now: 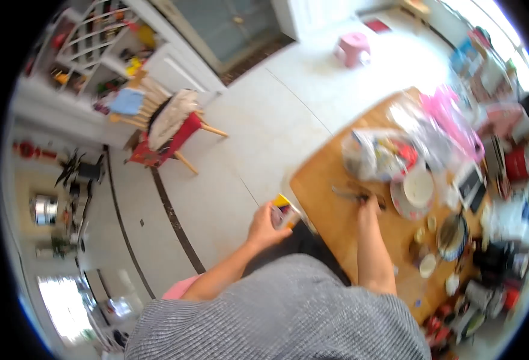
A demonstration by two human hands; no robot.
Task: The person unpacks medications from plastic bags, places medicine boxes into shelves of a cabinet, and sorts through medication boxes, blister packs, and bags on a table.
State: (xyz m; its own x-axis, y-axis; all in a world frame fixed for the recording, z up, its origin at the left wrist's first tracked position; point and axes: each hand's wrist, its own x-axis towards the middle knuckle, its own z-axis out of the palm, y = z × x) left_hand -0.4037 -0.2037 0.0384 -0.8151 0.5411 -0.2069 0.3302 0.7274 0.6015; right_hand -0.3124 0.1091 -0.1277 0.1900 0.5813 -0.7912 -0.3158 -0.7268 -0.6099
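My left hand (263, 229) is closed around a small yellow and white packet (284, 212), held just off the table's near left edge. Over the table, my right hand (369, 205) has its fingers closed on a pair of scissors (345, 192). The metal blades point left, and the dark handles are partly covered by my fingers. Just right of that hand is a plate with a patterned rim (404, 207), with a white bowl (419, 188) on it. A clear plastic bag with colourful contents (369, 157) lies beyond the scissors.
The wooden table (320, 168) also bears a pink plastic bag (453, 120), a round dish (452, 236), a jar (425, 264) and crowded items along its right side. A chair with clothes (171, 129) and a pink stool (354, 48) stand on the tiled floor.
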